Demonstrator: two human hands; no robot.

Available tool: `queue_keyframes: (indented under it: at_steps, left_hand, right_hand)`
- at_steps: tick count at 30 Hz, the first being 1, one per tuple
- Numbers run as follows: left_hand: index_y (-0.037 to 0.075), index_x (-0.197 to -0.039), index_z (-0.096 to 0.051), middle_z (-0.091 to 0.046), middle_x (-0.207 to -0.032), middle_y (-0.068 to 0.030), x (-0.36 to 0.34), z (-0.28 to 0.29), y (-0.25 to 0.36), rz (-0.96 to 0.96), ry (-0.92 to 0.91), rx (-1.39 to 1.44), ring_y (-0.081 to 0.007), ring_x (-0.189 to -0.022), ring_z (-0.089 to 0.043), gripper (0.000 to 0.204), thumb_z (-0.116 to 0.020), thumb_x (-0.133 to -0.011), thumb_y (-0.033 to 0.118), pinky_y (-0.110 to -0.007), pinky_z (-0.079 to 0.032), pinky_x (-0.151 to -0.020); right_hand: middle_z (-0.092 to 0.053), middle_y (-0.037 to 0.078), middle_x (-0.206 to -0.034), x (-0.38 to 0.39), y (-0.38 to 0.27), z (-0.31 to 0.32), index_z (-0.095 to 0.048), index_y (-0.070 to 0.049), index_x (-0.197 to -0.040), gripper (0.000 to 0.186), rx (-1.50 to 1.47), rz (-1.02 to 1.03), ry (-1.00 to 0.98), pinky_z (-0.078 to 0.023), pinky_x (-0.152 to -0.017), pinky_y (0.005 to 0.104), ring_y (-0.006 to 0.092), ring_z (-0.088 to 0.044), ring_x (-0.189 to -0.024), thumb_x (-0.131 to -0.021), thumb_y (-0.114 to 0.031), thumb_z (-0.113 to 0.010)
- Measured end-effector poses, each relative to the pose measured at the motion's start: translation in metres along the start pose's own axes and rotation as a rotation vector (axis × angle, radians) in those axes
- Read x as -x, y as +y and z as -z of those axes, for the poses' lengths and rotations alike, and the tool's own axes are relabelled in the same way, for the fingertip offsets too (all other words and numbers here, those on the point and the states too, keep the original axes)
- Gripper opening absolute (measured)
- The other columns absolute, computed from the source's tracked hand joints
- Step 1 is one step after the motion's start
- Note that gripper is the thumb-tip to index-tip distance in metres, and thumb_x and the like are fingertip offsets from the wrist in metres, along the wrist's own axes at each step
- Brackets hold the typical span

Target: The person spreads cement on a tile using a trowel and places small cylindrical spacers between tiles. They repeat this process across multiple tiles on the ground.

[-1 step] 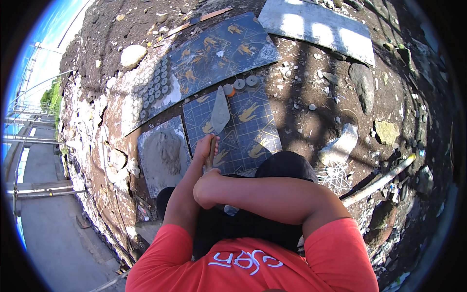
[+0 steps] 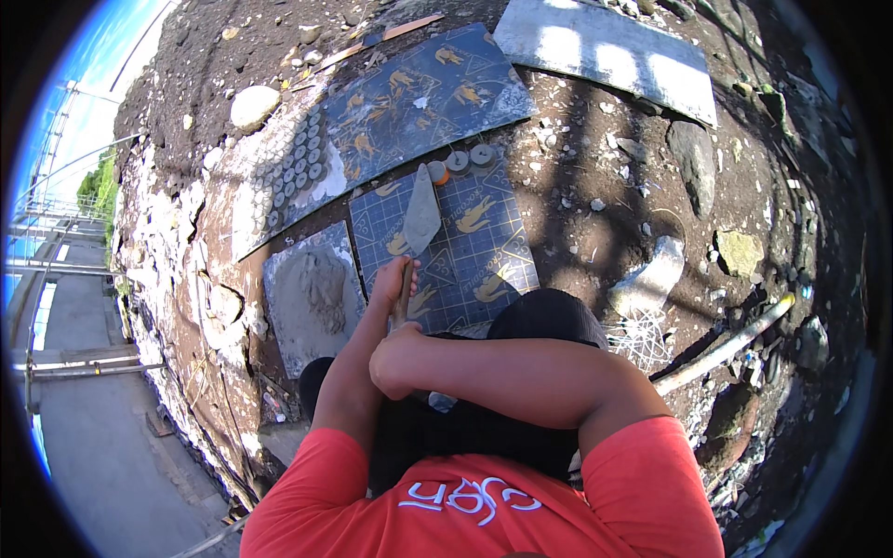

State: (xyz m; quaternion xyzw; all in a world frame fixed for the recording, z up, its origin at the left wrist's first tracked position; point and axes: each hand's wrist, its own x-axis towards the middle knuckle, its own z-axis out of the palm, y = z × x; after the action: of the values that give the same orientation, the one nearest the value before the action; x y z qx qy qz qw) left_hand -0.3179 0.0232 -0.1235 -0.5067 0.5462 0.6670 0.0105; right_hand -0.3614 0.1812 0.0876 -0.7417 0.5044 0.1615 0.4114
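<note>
My left hand [image 2: 396, 279] is closed around the wooden handle of a pointed trowel [image 2: 423, 219], its grey blade aimed away from me. Just below it, my right hand [image 2: 395, 358] is closed at the butt of the same handle, its fingers mostly hidden. The blade lies over a dark gridded board [image 2: 479, 251] with gold prints. By the blade's tip are an orange ring-like piece [image 2: 438, 173] and a few round grey discs [image 2: 457, 161]. Left of the gridded board, a heap of wet grey mortar [image 2: 312, 288] sits on a smaller board [image 2: 279, 321].
Many small grey discs [image 2: 299, 167] stand in rows on a larger dark board [image 2: 419, 102] beyond. A pale panel [image 2: 605, 56] lies at far right. Stones [image 2: 693, 167], tangled white strands [image 2: 640, 339] and a pole [image 2: 730, 349] are on the dirt to the right.
</note>
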Motion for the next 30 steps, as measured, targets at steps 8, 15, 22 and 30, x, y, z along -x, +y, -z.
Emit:
queue_keyframes:
  at_steps: [8, 15, 22, 30]
  left_hand:
    - [0.002, -0.105, -0.069, -0.062, -0.070, -0.0029, -0.002, -0.006, 0.013, -0.019, -0.073, -0.090, -0.0143, -0.053, -0.057, 0.037, -0.050, -0.100, 0.033, -0.030, -0.047, -0.050]
    - [0.001, -0.105, -0.069, -0.060, -0.069, -0.0022, 0.018, 0.008, 0.013, 0.051, -0.110, -0.163, -0.0134, -0.053, -0.057, 0.039, -0.048, -0.100, 0.034, -0.028, -0.047, -0.049]
    - [0.002, -0.104, -0.069, -0.061, -0.069, -0.0030, 0.008, 0.016, 0.005, -0.051, -0.015, -0.100, -0.0143, -0.053, -0.057, 0.038, -0.051, -0.099, 0.035, -0.030, -0.047, -0.049]
    - [0.002, -0.101, -0.068, -0.061, -0.069, -0.0046, -0.018, 0.002, 0.009, -0.084, 0.032, -0.177, -0.0152, -0.051, -0.057, 0.033, -0.052, -0.098, 0.030, -0.031, -0.047, -0.048]
  right_hand:
    - [-0.066, 0.008, -0.136, 0.000, -0.001, -0.002, -0.065, -0.018, -0.136, 0.041, 0.018, 0.009, 0.019, -0.041, -0.106, 0.0599, 0.0337, -0.062, -0.124, -0.099, -0.029, -0.055]
    - [-0.065, 0.009, -0.137, 0.002, 0.000, 0.000, -0.064, -0.017, -0.137, 0.041, 0.020, 0.028, 0.000, -0.042, -0.105, 0.0613, 0.0353, -0.062, -0.124, -0.098, -0.029, -0.055]
    - [-0.066, 0.010, -0.135, 0.002, -0.001, -0.001, -0.065, -0.016, -0.136, 0.041, 0.014, 0.057, 0.018, -0.041, -0.106, 0.0616, 0.0352, -0.062, -0.123, -0.097, -0.028, -0.056]
    - [-0.067, 0.010, -0.133, 0.004, 0.001, -0.005, -0.065, -0.016, -0.135, 0.041, -0.034, 0.026, 0.074, -0.042, -0.106, 0.0610, 0.0326, -0.063, -0.123, -0.097, -0.027, -0.057]
